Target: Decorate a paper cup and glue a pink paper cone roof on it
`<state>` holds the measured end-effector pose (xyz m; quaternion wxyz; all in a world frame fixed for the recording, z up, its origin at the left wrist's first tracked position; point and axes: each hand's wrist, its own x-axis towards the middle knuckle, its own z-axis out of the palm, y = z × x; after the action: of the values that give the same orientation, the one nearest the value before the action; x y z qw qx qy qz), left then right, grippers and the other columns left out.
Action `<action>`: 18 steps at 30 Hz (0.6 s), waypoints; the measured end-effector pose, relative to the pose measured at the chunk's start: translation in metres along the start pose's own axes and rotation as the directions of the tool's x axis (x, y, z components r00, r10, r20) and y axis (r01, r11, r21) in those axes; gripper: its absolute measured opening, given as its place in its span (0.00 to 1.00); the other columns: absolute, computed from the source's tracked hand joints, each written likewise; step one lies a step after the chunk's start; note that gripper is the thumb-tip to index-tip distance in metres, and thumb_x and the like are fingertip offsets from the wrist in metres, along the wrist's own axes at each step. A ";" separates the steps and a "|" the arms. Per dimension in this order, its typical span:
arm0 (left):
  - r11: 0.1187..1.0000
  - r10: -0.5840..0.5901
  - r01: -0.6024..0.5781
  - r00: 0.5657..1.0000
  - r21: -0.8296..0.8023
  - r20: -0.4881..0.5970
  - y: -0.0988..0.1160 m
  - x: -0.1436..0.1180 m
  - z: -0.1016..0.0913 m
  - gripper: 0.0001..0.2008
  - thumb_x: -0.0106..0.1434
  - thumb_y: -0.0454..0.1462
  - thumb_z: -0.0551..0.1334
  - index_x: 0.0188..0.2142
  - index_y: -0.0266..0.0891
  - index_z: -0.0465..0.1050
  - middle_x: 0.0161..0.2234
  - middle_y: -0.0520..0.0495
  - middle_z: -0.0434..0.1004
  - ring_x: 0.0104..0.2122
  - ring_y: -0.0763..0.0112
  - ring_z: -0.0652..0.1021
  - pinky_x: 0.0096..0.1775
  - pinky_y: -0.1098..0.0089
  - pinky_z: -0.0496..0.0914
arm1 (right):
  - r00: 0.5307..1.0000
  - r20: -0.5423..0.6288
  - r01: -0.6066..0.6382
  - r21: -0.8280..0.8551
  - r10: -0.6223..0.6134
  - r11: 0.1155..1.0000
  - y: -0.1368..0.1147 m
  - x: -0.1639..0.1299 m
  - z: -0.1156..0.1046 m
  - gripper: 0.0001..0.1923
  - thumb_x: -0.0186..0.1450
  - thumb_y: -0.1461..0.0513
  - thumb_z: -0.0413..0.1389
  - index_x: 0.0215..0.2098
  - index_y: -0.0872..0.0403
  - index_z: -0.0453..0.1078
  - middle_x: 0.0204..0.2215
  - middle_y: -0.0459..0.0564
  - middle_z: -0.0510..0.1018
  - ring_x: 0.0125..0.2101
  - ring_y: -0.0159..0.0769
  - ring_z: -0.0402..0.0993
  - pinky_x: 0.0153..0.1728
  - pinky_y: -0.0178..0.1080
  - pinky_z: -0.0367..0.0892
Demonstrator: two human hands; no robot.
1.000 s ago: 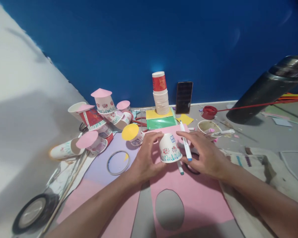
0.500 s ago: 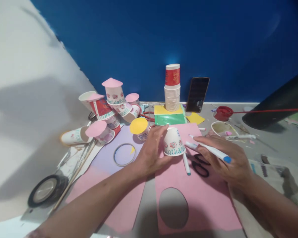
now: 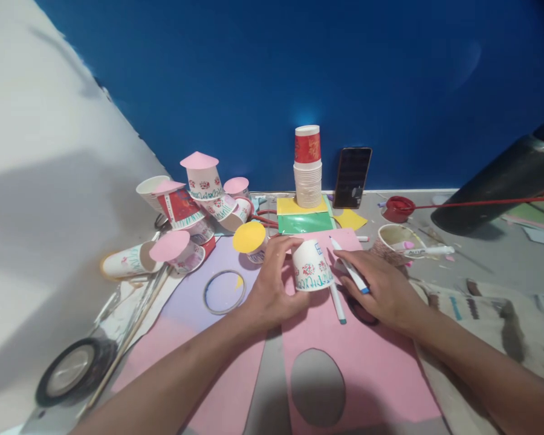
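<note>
Clearly no writing reads — left hand (image 3: pixel 272 290) grips the decorated cup (image 3: pixel 312 266), right hand (image 3: pixel 381 287) pinches a marker (image 3: pixel 350 266); another marker (image 3: pixel 338 304) lies between.

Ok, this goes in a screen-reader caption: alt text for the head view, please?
A left hand grips an upturned decorated paper cup on pink paper, while the right hand holds a marker beside it. More decorated cups are heaped at the left.

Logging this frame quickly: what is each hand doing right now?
Left hand: closed around the upturned paper cup on the pink paper.
Right hand: holding a blue-capped marker.
</note>
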<state>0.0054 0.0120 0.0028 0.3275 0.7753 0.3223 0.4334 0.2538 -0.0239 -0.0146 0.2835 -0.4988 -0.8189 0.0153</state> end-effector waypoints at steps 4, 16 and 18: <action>0.999 -0.008 0.008 1.000 0.031 0.000 0.000 0.000 -0.001 0.35 0.57 0.34 0.71 0.62 0.50 0.61 0.59 0.40 0.65 0.61 0.50 0.69 0.56 0.48 0.75 | 1.000 0.022 0.020 -0.036 -0.019 0.999 -0.001 -0.001 -0.001 0.21 0.74 0.61 0.53 0.65 0.52 0.64 0.55 0.61 0.82 0.53 0.55 0.80 0.51 0.56 0.77; 0.999 -0.006 0.006 1.000 0.051 -0.010 -0.005 -0.001 0.002 0.35 0.58 0.39 0.75 0.62 0.51 0.64 0.59 0.42 0.66 0.60 0.53 0.70 0.57 0.49 0.75 | 0.979 0.201 0.023 -0.246 0.028 0.969 -0.007 -0.004 -0.001 0.35 0.59 0.74 0.53 0.65 0.58 0.67 0.50 0.61 0.79 0.47 0.55 0.75 0.51 0.58 0.71; 0.997 -0.003 0.003 1.000 0.071 -0.003 -0.009 -0.001 0.001 0.37 0.57 0.39 0.76 0.62 0.52 0.64 0.59 0.43 0.66 0.61 0.51 0.69 0.57 0.48 0.75 | 0.974 0.224 0.026 -0.245 0.030 0.969 -0.008 -0.003 -0.002 0.32 0.60 0.74 0.54 0.62 0.56 0.70 0.49 0.60 0.79 0.46 0.55 0.74 0.50 0.57 0.71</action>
<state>0.0039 0.0160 -0.0048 0.2999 0.7852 0.3391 0.4225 0.2494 -0.0306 -0.0113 0.1244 -0.5260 -0.8408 -0.0297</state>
